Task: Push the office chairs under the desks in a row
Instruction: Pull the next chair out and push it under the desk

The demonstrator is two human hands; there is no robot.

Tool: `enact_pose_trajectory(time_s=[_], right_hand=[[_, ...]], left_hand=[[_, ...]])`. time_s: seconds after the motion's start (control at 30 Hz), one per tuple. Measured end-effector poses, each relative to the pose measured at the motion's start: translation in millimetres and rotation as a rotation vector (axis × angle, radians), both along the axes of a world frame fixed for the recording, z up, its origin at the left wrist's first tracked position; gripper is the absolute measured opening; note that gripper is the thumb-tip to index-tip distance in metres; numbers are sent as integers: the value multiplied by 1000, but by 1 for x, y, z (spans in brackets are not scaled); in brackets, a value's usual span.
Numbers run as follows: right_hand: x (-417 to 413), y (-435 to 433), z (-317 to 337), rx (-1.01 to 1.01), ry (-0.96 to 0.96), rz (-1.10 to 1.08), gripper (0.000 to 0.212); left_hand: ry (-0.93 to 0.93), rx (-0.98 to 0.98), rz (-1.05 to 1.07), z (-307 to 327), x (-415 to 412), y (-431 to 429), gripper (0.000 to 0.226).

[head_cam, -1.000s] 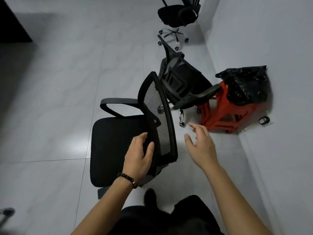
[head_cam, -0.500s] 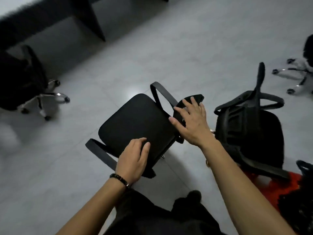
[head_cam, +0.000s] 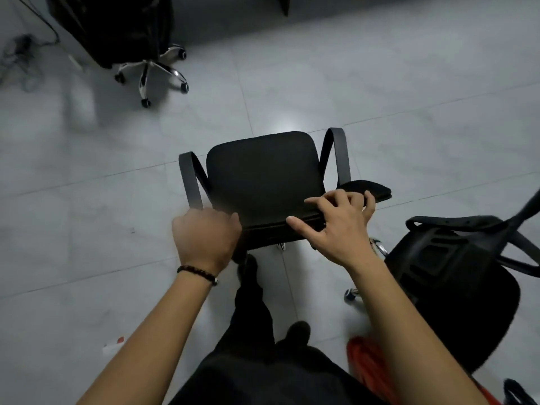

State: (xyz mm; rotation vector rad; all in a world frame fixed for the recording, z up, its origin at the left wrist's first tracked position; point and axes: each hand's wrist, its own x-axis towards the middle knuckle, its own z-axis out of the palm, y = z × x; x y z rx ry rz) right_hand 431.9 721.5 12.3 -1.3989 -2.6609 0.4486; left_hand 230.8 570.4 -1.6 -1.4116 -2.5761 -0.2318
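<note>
A black office chair with grey armrests stands right in front of me, seat facing away, seen from above. My left hand is closed on the left end of its backrest top. My right hand lies on the right end of the backrest top, fingers curled over the edge. A dark desk runs along the top of the view. A second black chair with a chrome wheel base sits tucked at the desk, top left.
A third black chair stands close at my right, almost touching the held one. A red stool shows at bottom right. Cables lie on the floor at top left. Pale tiled floor stretches between me and the desk.
The held chair has swung round and now faces the desk squarely. My right hand went from free air onto the backrest. The view turned from the wall towards the desks.
</note>
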Motion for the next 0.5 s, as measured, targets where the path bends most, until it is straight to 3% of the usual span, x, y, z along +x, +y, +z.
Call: enact_pose_trajectory(time_s=[0.23, 0.5], right_hand=[[-58, 65, 5, 41, 97, -60, 67], [-112, 128, 5, 56, -25, -107, 72]], left_hand=[[118, 158, -13, 1, -69, 81, 51], [74, 132, -77, -2, -133, 154, 55]])
